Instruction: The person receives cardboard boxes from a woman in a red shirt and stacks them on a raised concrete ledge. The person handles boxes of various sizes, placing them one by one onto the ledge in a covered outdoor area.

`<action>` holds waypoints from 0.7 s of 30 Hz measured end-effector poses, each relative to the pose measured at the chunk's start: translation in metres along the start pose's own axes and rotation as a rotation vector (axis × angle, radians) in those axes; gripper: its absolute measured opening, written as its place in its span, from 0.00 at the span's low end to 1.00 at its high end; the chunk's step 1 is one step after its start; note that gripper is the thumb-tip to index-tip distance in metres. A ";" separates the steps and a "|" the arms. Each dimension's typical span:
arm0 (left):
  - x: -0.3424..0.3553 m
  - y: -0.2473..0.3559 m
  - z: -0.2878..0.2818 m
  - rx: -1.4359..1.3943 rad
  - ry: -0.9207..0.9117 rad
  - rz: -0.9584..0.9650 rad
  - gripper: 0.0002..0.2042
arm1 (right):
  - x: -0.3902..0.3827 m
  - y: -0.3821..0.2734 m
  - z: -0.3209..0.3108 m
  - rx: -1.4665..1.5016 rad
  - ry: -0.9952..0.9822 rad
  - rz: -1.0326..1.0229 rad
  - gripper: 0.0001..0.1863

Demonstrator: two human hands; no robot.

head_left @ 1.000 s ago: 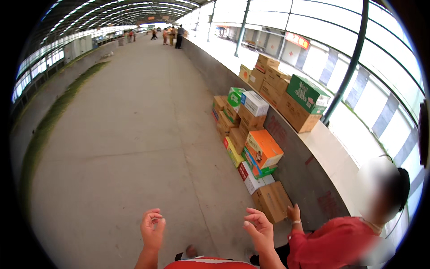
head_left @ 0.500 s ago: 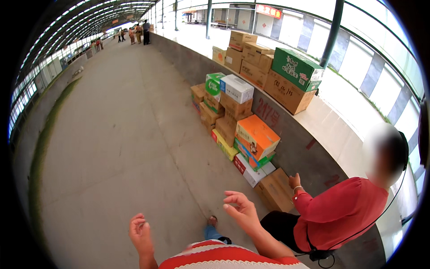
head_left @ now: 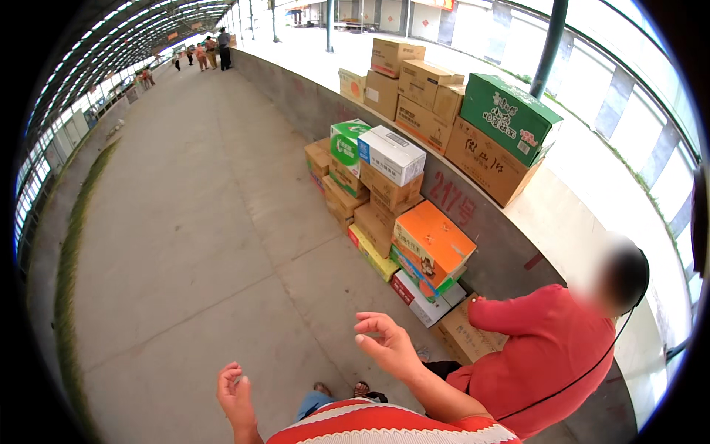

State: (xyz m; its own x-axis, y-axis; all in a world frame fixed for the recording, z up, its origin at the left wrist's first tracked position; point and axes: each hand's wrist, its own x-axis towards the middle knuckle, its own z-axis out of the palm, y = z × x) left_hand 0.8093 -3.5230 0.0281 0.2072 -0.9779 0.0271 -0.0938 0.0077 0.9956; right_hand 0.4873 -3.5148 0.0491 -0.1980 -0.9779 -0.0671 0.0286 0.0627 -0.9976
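My left hand (head_left: 235,396) is raised over the concrete floor with its fingers loosely bent and nothing in it. Farther right, my right hand (head_left: 386,348) is also empty, thumb and fingers apart. Nearest to it are a white-and-red carton (head_left: 427,298) and a brown cardboard box (head_left: 464,333) at the foot of a low wall; I touch neither. Beside me on the right, a person in a red top (head_left: 543,351) bends over that brown box. Their hand is mostly hidden.
An orange carton (head_left: 436,240), a white carton (head_left: 392,155), a green-and-white carton (head_left: 347,148) and several brown ones are stacked along the low wall (head_left: 510,248). On its ledge stand more boxes, including a green carton (head_left: 510,115). Several people (head_left: 211,52) stand far off.
The boxes now look nearer and larger. The person in red has leaned lower over the brown box, and their hand has dropped mostly out of sight. My hands stay raised and empty.
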 end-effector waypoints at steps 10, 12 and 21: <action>0.192 -0.005 0.103 -0.116 -0.348 -0.077 0.10 | 0.101 -0.003 -0.014 0.031 0.374 -0.022 0.11; 0.230 -0.001 0.115 -0.139 -0.408 -0.007 0.10 | 0.124 -0.011 -0.008 0.007 0.435 0.040 0.13; 0.383 -0.017 0.143 -0.141 -0.468 -0.014 0.10 | 0.234 -0.032 0.031 0.027 0.484 -0.039 0.13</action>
State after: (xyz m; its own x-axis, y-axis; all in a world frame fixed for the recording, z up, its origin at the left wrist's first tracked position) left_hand 0.7512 -3.9277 0.0091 -0.2553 -0.9669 0.0021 0.0451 -0.0098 0.9989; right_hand 0.4704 -3.7520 0.0659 -0.6325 -0.7737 -0.0360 0.0366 0.0166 -0.9992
